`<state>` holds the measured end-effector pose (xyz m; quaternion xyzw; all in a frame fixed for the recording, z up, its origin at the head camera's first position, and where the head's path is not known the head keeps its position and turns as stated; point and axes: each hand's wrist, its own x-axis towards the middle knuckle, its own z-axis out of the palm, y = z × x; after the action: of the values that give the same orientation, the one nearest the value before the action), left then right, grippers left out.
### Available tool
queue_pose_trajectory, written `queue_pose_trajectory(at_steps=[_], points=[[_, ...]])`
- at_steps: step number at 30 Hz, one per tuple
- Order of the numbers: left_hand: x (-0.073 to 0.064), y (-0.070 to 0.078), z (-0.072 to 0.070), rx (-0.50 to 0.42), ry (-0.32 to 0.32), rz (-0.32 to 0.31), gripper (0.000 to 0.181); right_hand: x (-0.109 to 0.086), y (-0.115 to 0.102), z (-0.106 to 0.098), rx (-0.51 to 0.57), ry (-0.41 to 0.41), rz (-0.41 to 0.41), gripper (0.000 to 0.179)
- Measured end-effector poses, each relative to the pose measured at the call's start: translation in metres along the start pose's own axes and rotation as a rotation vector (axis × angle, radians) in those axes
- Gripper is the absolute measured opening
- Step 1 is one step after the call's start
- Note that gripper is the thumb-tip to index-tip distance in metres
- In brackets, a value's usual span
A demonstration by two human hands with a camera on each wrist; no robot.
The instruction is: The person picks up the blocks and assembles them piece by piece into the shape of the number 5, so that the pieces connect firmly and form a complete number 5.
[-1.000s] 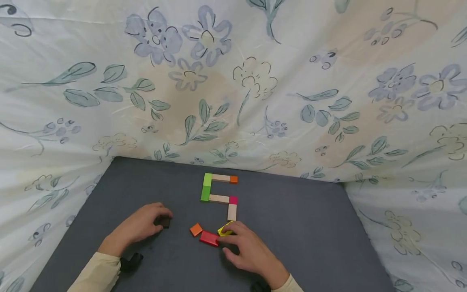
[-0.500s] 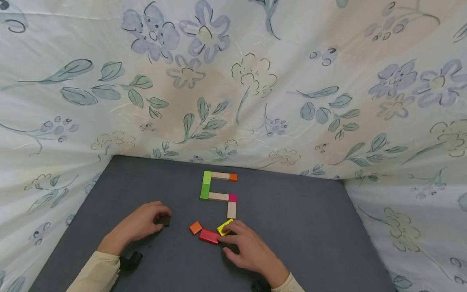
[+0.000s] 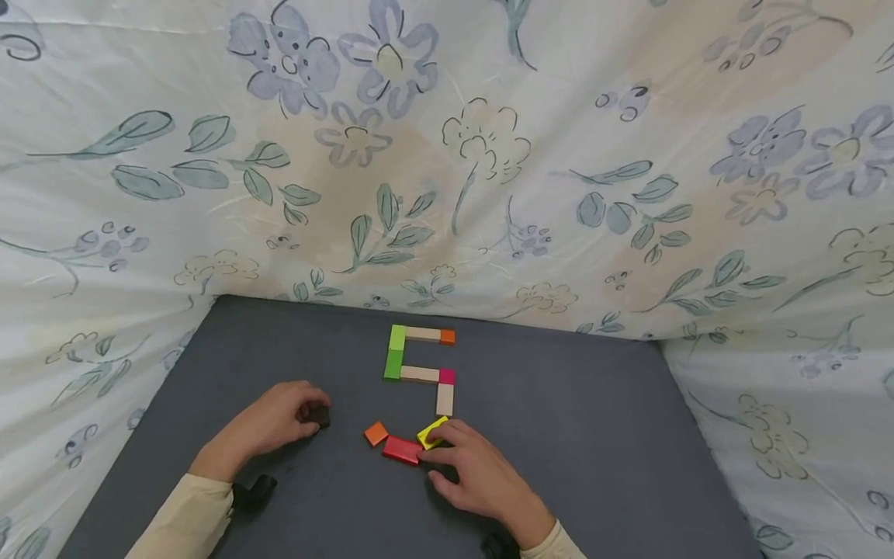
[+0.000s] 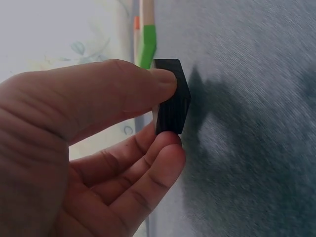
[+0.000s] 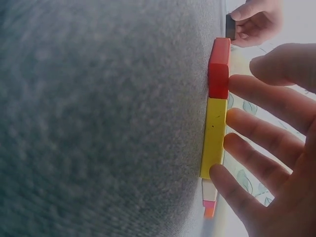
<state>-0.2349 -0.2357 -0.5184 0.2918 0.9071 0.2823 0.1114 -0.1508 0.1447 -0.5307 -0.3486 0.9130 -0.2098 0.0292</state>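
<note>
My left hand (image 3: 279, 419) pinches a dark, nearly black block (image 4: 170, 96) between thumb and fingers, close over the grey tabletop. My right hand (image 3: 482, 470) lies with its fingers spread at the yellow block (image 5: 214, 136) and the red block (image 5: 219, 69). In the right wrist view, its fingertips are right at their upper faces, the thumb held apart. Yellow and red meet at their ends. An orange block (image 3: 375, 434) sits at the red block's left corner. Just beyond the yellow one begins a plain wooden block (image 3: 445, 399), the near end of a bent row.
Farther along the row come a pink block (image 3: 446, 376), a wooden block (image 3: 420, 374), two green blocks (image 3: 394, 364), another wooden block (image 3: 423, 335) and an orange cube (image 3: 448, 337). Flowered cloth (image 3: 489, 155) hangs around the dark tabletop (image 3: 573, 411).
My left hand has shifted the dark block slightly away from me and to the right. The right hand has stayed at the yellow and red blocks; the head view has tilted slightly.
</note>
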Motion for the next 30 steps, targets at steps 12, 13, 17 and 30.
queue_pose_trajectory(at_steps=[12,13,17,30], points=[[0.014,0.017,-0.005,0.019,0.016,0.002,0.029,0.001,0.002,-0.003,-0.007,0.008,-0.020,0.030],[0.015,0.018,-0.005,0.021,0.017,0.003,0.029,0.001,0.002,-0.003,-0.006,0.005,-0.019,0.030],[0.023,0.023,-0.002,0.025,0.020,-0.003,0.030,0.001,0.001,-0.003,-0.005,-0.001,-0.015,0.030],[0.050,0.037,0.017,0.013,-0.048,0.007,0.031,0.000,0.001,0.001,-0.003,-0.008,-0.007,0.029]])
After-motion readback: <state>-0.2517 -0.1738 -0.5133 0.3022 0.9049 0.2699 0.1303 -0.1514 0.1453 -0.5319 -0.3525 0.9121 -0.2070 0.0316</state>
